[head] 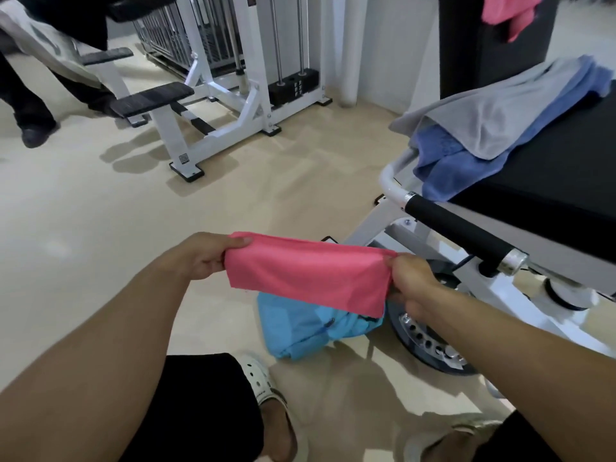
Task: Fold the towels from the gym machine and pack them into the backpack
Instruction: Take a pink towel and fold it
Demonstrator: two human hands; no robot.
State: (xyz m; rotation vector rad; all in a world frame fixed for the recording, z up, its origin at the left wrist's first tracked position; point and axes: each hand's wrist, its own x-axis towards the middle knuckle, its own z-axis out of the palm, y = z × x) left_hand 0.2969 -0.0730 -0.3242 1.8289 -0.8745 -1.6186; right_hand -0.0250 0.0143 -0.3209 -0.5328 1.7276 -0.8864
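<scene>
A pink towel (310, 271), folded into a short band, is stretched between my two hands at waist height. My left hand (206, 256) pinches its left end and my right hand (408, 278) grips its right end. Directly below it, a light blue backpack (300, 331) lies on the floor beside my foot, partly hidden by the towel. On the black seat pad of the gym machine (550, 181) at the right lie a grey towel (493, 115) over a blue towel (466, 165). Another pink towel (506, 11) hangs over the machine's upright back pad.
The machine's padded handle (463, 228) and flywheel (426, 341) stand close to my right arm. A white weight machine (213, 95) is at the back. Another person's legs and shoe (33, 128) are at the far left. Beige floor lies between.
</scene>
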